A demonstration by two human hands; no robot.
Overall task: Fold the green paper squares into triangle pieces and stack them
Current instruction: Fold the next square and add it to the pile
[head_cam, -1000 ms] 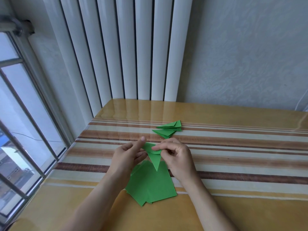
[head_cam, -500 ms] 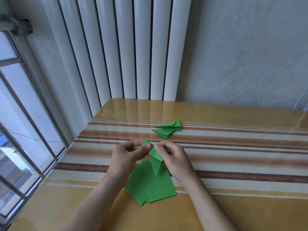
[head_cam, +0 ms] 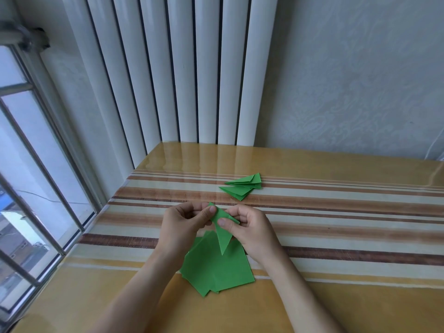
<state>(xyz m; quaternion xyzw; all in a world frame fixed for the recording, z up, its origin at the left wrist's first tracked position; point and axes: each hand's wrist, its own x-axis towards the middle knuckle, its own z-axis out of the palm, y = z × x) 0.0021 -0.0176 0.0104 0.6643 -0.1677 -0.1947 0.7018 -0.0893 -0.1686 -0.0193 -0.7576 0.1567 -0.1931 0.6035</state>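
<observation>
1. Change since a second ago: the folded triangle piece point(head_cam: 223, 230) now sits rotated, its upper edge slanting down to the right, and the left thumb has come from a raised pose down onto its upper corner; both hands have stayed above the loose squares.
2. Folded triangle piece: green paper, narrow, long tip pointing down toward the person, held off the bench between the two hands.
3. Left hand point(head_cam: 185, 223): fingers curled, thumb and fingers pinching the upper left corner of the piece.
4. Right hand point(head_cam: 252, 228): fingers curled, thumb pressed on the face of the piece near its middle, fingers behind the right edge.
5. Green paper squares point(head_cam: 216, 267): a loose overlapping pile, flat on the bench, directly beneath the held piece and partly covered by both wrists.
6. Stack of finished triangles point(head_cam: 245, 186): several green folded pieces, fanned, lying on the striped band beyond the hands, apart from them.
7. Bench point(head_cam: 336, 236): glossy yellow surface with brown, tan and cream stripes running left to right; reflections of the radiator at its far edge.
8. Room: white column radiator point(head_cam: 182, 75) against the wall behind the bench; pale patterned wall point(head_cam: 355, 80) to the right; window point(head_cam: 31, 179) with a metal frame on the left, buildings visible outside.
9. Writing or labels: none legible.
</observation>
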